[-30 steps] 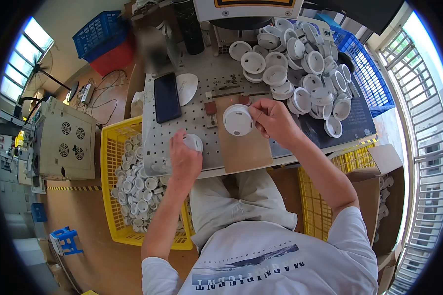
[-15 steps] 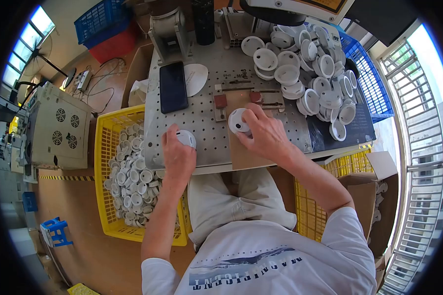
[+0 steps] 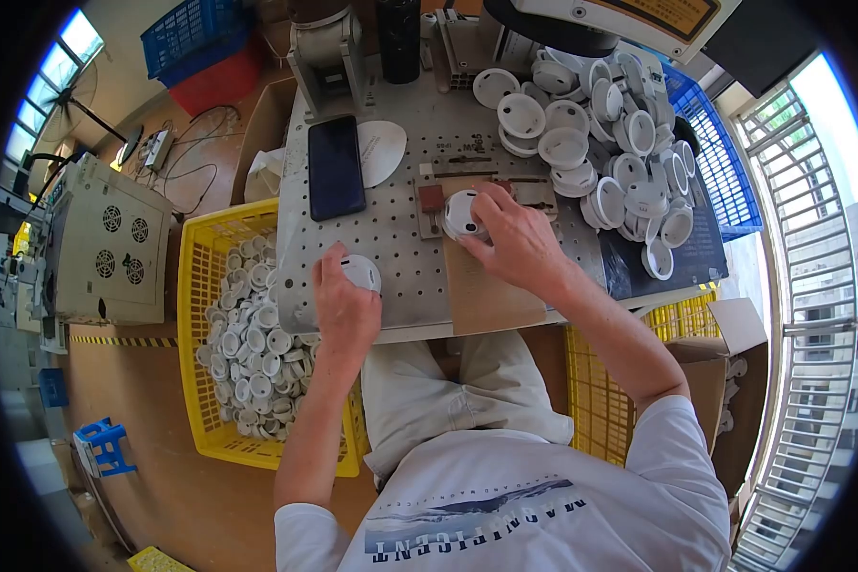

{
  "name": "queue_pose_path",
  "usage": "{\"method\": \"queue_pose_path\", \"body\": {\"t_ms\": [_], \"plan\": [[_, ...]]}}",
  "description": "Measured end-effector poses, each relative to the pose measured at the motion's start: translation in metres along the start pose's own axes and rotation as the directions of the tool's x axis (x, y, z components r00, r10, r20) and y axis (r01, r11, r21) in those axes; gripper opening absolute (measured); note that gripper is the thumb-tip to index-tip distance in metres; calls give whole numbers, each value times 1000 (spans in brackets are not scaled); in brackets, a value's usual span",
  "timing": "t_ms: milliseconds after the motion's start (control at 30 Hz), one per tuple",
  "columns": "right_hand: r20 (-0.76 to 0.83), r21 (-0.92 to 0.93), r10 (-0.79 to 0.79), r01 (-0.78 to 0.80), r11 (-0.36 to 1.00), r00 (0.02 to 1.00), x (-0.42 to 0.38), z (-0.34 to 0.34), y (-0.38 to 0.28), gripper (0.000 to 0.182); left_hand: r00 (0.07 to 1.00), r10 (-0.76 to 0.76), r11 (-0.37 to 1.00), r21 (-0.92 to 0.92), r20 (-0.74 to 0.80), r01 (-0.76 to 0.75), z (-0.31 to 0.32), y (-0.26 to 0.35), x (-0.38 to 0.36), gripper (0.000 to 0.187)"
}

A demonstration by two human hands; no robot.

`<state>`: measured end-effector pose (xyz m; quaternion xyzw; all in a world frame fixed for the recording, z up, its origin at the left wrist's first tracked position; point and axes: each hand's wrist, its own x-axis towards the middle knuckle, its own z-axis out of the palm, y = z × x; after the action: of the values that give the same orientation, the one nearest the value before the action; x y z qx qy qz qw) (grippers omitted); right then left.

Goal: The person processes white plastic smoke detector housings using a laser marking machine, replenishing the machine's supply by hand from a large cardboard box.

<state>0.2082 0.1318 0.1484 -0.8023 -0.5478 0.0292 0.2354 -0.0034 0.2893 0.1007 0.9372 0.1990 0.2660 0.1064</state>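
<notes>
My right hand (image 3: 511, 238) grips a round white plastic cap (image 3: 461, 214) and presses it flat onto the brown board, against the metal fixture with red blocks (image 3: 432, 198). My left hand (image 3: 343, 303) holds a second white cap (image 3: 361, 273) on the perforated metal worktable (image 3: 391, 238), near its front left edge. A heap of several white caps (image 3: 601, 143) lies on the table's right side, just beyond my right hand.
A black phone (image 3: 336, 168) and a white mask lie at the table's left. A yellow crate (image 3: 200, 286) of white caps stands on the floor to my left; another yellow crate (image 3: 605, 410) and a cardboard box are right. A machine head overhangs the table's back.
My right hand lowered its cap from tilted in the air down onto the board, then slid it up against the fixture. My left hand stayed on its cap.
</notes>
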Motion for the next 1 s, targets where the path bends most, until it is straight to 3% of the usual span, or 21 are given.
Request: {"method": "queue_pose_path", "body": {"t_ms": [200,433,700,800,933,1000], "plan": [[1,42,38,-38,998,999,5,6,2,35,998,-57,998,-23,17,58,-1,2,1,41],[-2,72,81,-81,994,997,6,5,0,28,1000,-7,1000,3,3,7,0,2,1,42],[33,31,25,-26,999,999,5,2,0,33,999,-44,999,10,8,44,0,2,1,28],[50,43,116,-118,992,992,8,0,-6,27,999,-40,999,1,-2,40,1,1,1,28],[31,47,129,-130,990,991,9,4,-5,27,999,-40,999,-3,-9,40,1,1,2,24],[31,11,78,-78,997,996,11,8,-1,35,1000,5,1000,20,0,-5,4,-4,0,13]]}}
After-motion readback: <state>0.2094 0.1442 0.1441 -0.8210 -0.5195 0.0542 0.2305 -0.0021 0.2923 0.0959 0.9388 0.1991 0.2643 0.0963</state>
